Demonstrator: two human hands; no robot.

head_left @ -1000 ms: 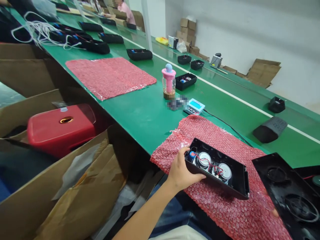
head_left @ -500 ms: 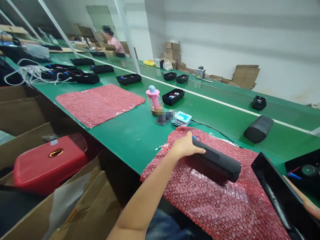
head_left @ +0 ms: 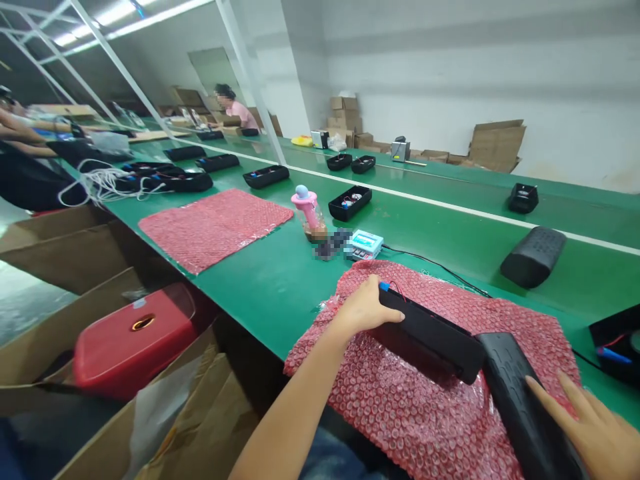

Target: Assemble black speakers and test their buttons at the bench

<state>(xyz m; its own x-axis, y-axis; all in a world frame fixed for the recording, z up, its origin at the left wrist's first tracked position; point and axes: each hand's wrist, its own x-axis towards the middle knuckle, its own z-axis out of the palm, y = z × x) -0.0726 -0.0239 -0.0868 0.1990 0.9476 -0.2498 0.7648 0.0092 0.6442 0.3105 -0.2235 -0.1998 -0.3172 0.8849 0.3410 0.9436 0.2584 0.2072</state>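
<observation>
My left hand [head_left: 364, 309] grips the left end of a black speaker housing [head_left: 430, 339] that lies on a red bubble-wrap sheet [head_left: 415, 407] at the near edge of the green bench. A blue part and a red wire show at its top left corner. My right hand [head_left: 587, 425] rests with fingers spread on a black perforated grille cover [head_left: 525, 408], which butts against the housing's right end at the lower right.
A second red bubble-wrap sheet [head_left: 215, 225], a pink bottle [head_left: 310, 212] and a small meter [head_left: 367, 244] lie farther along the green bench [head_left: 280, 280]. Several black housings line the belt, and a finished speaker [head_left: 533, 256] lies at right. Cardboard boxes and a red stool [head_left: 133, 339] stand at left.
The housing, open side up with its speaker drivers showing a second ago, is turned over on the sheet. My right hand has brought the grille cover in against its right end.
</observation>
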